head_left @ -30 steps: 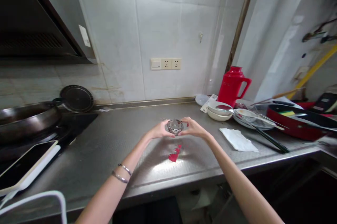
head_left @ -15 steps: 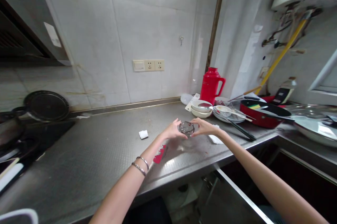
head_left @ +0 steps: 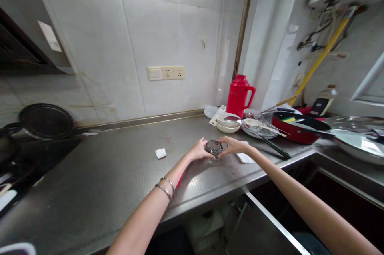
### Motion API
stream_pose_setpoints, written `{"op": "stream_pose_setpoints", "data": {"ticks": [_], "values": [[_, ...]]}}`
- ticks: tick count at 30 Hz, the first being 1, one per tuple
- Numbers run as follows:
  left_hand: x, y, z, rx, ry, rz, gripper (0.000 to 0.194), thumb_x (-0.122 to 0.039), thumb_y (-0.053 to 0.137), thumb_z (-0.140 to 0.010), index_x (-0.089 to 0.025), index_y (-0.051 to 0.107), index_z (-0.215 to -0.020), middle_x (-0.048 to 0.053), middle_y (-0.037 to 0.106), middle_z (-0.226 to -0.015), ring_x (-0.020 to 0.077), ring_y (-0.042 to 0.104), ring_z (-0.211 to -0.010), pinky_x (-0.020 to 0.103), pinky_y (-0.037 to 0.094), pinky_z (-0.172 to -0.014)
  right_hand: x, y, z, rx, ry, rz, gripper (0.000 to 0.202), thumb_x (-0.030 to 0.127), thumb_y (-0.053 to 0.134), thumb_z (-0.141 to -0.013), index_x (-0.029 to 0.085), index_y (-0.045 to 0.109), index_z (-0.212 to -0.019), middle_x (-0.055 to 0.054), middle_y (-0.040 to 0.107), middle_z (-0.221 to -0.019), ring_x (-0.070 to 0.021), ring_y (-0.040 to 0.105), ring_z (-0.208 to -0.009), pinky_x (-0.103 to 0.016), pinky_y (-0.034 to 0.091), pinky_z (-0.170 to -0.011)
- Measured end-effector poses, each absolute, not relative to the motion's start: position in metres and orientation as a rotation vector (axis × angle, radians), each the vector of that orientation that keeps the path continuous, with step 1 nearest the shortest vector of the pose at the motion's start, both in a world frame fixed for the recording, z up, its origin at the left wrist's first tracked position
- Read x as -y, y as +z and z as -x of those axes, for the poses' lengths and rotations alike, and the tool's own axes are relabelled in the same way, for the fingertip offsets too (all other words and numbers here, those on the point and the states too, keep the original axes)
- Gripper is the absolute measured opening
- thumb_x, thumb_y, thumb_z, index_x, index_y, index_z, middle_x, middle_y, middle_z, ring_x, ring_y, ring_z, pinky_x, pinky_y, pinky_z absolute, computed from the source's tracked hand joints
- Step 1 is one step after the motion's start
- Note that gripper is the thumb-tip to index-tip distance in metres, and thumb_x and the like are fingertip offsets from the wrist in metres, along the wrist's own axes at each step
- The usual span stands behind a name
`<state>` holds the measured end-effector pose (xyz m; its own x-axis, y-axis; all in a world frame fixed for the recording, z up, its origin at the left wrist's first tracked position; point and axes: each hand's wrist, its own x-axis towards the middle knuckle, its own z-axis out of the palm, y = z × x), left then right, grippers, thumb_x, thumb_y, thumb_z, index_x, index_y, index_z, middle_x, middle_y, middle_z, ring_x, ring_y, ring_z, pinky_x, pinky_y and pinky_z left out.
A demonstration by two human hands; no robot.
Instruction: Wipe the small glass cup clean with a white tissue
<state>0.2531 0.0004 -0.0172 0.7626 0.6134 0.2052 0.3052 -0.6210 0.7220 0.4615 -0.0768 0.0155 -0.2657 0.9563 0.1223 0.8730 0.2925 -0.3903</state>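
Note:
A small, round, see-through glass vessel (head_left: 214,148) with a grey tint and a faceted rim is held between my two hands over the steel counter (head_left: 126,167). My left hand (head_left: 198,150) grips its left side, the thumb in front and the fingers behind. On the opposite side, my right hand (head_left: 233,145) curls thumb and fingers round the glass. Whether its base touches the counter, I cannot tell. A red packet (head_left: 180,180) lies mostly hidden behind my left forearm. Left of my hands is a folded white paper (head_left: 161,153); white tissue (head_left: 245,158) lies beneath my right wrist.
Stacked bowls (head_left: 228,126), plates (head_left: 260,132) and a red thermos (head_left: 240,96) stand behind my right hand. Farther right are a red pan (head_left: 295,129) and a white pan (head_left: 360,149). An opened cabinet door (head_left: 264,223) juts out below the counter's front edge.
The view has turned and shifted slightly. Both hands keep their hold on the glass, whose top now faces me a little differently. My left forearm covers more of the red packet.

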Motion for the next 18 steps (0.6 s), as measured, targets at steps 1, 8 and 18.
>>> {"op": "stream_pose_setpoints", "data": {"ticks": [1,8,18], "values": [[-0.0002,-0.0174,-0.2532,-0.687,0.577,-2.257,0.090,-0.047,0.085,-0.041,-0.015,0.059,-0.121,0.016,0.049,-0.135,0.0329,0.025,-0.137,0.041,0.027,-0.110,0.0764,0.0149,-0.4615,2.234,0.358,1.656,0.073,0.058,0.074,-0.054,0.016,0.064,-0.112,-0.010,0.064,-0.111,-0.0306,0.057,-0.102,-0.037,0.043,-0.089],[0.0012,-0.0171,-0.2535,-0.637,0.561,-2.276,0.073,-0.042,0.084,-0.046,-0.017,0.064,-0.112,0.009,0.065,-0.116,0.0325,0.031,-0.135,0.042,0.025,-0.111,0.0720,0.0081,-0.4620,2.231,0.374,1.682,0.073,0.057,0.075,-0.053,0.018,0.063,-0.113,-0.009,0.064,-0.112,-0.0303,0.056,-0.104,-0.037,0.042,-0.091],[-0.0052,-0.0255,-0.2548,-0.621,0.542,-2.319,0.071,-0.046,0.083,-0.047,-0.019,0.064,-0.109,0.008,0.064,-0.114,0.0343,0.030,-0.135,0.042,0.028,-0.108,0.0716,0.0051,-0.4618,2.238,0.374,1.686,0.070,0.058,0.075,-0.053,0.020,0.063,-0.112,-0.009,0.062,-0.113,-0.0305,0.056,-0.105,-0.038,0.042,-0.092]]}}
